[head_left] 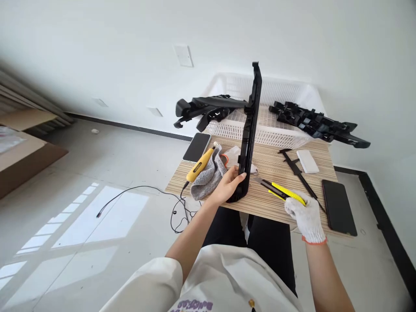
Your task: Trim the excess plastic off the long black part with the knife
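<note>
My bare left hand [228,186] grips a long black plastic trim part [249,130] near its lower end. The part stands roughly upright, its foot at the table's front edge. In my right hand [303,214], which wears a white knit glove with an orange cuff, is a yellow and black utility knife [282,190]. Its blade points left toward the black part, apart from it. Left of my left hand lies a grey cloth [209,177], with a yellow corded tool [199,165] resting against it.
A white plastic basket [282,138] at the back holds black parts on its left [211,108] and right [315,121]. A dark caliper [297,169], a white block [307,161] and two phones [339,207] [197,146] lie on the wood-grain table [269,206]. A cord [139,186] trails to the floor.
</note>
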Tool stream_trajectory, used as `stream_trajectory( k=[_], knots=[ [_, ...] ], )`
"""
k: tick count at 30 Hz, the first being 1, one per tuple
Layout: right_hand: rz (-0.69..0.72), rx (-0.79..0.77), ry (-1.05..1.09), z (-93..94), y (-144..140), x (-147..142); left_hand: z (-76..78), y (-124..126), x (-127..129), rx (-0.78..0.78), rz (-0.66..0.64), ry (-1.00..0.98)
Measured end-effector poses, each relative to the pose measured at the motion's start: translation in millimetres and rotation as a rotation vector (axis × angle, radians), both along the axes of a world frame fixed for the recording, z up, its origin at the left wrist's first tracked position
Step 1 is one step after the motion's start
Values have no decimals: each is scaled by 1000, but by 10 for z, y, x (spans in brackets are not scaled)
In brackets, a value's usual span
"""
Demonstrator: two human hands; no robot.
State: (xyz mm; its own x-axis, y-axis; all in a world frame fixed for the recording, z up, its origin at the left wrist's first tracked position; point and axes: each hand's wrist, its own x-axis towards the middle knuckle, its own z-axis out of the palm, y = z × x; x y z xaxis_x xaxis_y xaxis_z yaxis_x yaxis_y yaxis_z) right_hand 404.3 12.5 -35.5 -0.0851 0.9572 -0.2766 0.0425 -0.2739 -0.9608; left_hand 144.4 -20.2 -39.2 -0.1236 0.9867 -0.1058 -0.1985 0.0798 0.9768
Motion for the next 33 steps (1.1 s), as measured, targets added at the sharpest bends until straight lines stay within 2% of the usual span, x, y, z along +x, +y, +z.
stream_trajectory(
  k=[4, 6, 9, 14, 20, 26, 31, 33],
  knots=[
    [-78, 15, 33, 49, 16, -46, -3, -29, 17, -40, 192, 381],
    [-29, 10, 41, 73, 24, -63, 1, -96, 11, -39, 185, 426],
    [33, 13, 18, 67, 34, -61, 18, -197, -3, -31, 71, 333],
    [41, 36, -19, 44, 23, -42, 13, -267, 6, 0, -136, 128],
    [104, 23, -126, 127, -25, -90, -45, -262, 0, 95, -136, 18],
    [127, 76, -130, 44, -8, -65, -16, -278, -54, 44, -168, 14],
    [232, 109, -234, 32, -4, -56, -22, -280, -90, 21, -200, -24],
    [185, 126, -227, 35, -8, -67, -36, -275, -100, 52, -220, -11]
  ],
)
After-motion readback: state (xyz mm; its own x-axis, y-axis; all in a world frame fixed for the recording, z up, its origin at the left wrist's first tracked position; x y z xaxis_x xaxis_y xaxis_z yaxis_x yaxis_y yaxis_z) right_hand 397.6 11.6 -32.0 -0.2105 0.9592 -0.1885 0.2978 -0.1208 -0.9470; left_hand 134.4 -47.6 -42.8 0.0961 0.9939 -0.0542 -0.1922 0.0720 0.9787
